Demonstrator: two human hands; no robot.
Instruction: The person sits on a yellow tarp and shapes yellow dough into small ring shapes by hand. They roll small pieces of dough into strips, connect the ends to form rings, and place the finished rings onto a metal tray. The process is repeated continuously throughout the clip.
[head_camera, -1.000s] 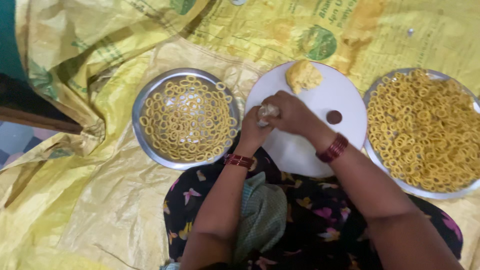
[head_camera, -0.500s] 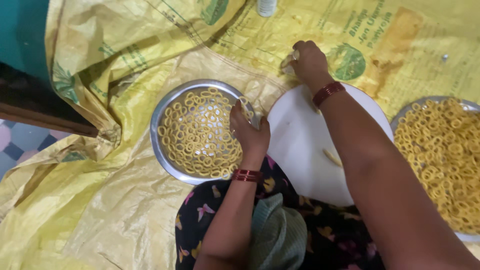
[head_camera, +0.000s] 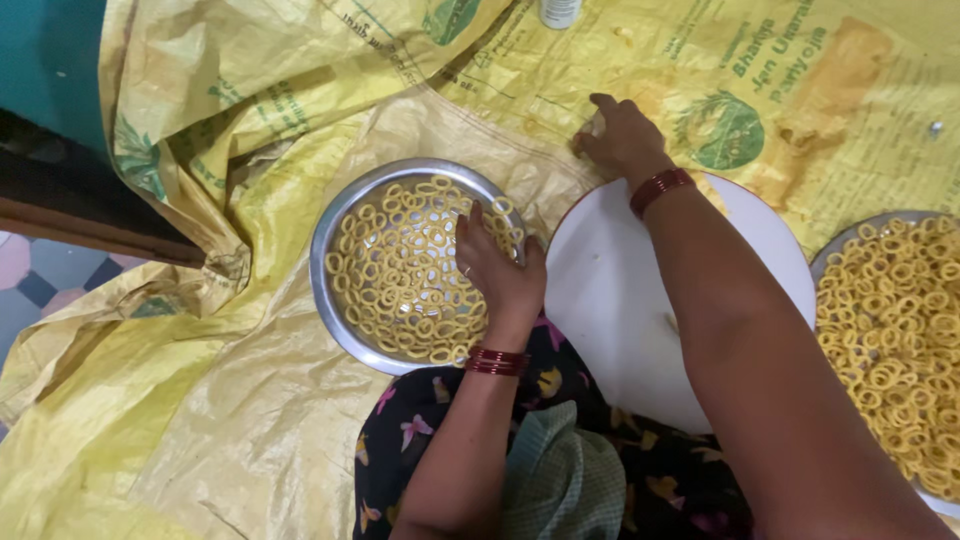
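Note:
My left hand (head_camera: 497, 268) reaches over the right side of a round steel plate (head_camera: 338, 223) filled with several small yellow dough rings (head_camera: 400, 270); its fingers rest among the rings, and I cannot tell if it holds one. My right hand (head_camera: 622, 137) stretches past the far edge of a white round board (head_camera: 610, 300), fingers curled on a bit of yellow dough on the yellow sheet. A second steel plate (head_camera: 838, 244) heaped with dough rings (head_camera: 890, 330) lies at the right.
A yellow printed plastic sheet (head_camera: 250, 420) covers the floor, bunched up at the left. A white bottle base (head_camera: 560, 10) stands at the top edge. Dark wooden furniture (head_camera: 60, 200) and patterned tiles (head_camera: 25, 285) show at the left. My dark flowered clothing (head_camera: 560, 440) is below.
My hands were together over the white board working dough. The left hand moved onto the left plate of rings; the right hand reached beyond the board's far edge. The view shifted left.

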